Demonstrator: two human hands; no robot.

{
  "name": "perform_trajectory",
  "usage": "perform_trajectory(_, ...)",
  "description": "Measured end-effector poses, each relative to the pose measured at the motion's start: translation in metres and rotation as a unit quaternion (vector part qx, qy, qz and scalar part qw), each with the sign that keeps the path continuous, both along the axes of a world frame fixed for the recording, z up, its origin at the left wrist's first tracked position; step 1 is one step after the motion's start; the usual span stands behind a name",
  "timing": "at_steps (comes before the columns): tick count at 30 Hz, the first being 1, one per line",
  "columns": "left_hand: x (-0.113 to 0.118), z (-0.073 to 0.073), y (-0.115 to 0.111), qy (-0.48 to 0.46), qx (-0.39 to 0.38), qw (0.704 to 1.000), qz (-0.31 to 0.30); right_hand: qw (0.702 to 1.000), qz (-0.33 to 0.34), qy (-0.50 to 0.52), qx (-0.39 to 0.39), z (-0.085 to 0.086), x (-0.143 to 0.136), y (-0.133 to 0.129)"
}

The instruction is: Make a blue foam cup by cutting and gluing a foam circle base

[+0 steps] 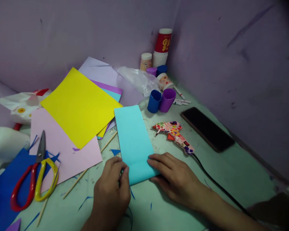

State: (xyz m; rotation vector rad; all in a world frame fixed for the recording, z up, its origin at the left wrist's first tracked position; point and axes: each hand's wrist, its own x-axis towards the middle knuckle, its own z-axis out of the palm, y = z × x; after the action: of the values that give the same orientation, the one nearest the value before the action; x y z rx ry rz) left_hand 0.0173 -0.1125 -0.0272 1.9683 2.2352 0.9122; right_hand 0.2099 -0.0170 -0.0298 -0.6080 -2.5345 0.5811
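Note:
A long light blue paper strip lies on the pale green table, with a faint crease across its near part. At its lower left edge, my left hand is closed on the paper, thumb beside curled fingers. My right hand grips the lower right edge, fingers on top and thumb low at the side. Right of the strip rests a floral glue gun with a black cord. A small blue paper triangle is just left of the strip.
Scissors lie on pink paper and blue paper at left, near a white bottle. Yellow paper tops a stack. Blue and purple cups stand behind; a phone lies right. Wooden sticks and scraps are scattered around.

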Motion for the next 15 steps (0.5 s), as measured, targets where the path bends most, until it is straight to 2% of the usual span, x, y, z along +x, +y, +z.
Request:
perform_trajectory(3, -0.005, -0.003, 0.001, 0.109, 0.078, 0.989, -0.061, 1.0, 0.01, -0.011, -0.01, 0.003, -0.002, 0.001)
perform_trajectory(6, -0.006, 0.001, 0.003, 0.165, 0.098, 0.973, -0.128, 1.0, 0.01, -0.019, -0.02, 0.006, -0.001, 0.002)
perform_trajectory(9, -0.006, 0.007, 0.001, 0.158, 0.066, 0.972, -0.163, 1.0, 0.011, -0.027, -0.01, 0.006, 0.001, 0.002)
perform_trajectory(12, -0.004, 0.009, -0.004, 0.137, 0.03, 0.975, -0.17, 0.999, 0.016, -0.03, 0.007, 0.006, 0.003, 0.001)
perform_trajectory(15, -0.003, 0.008, -0.008, 0.1, 0.006, 0.979, -0.177, 0.999, 0.016, -0.031, -0.01, 0.007, 0.005, -0.001)
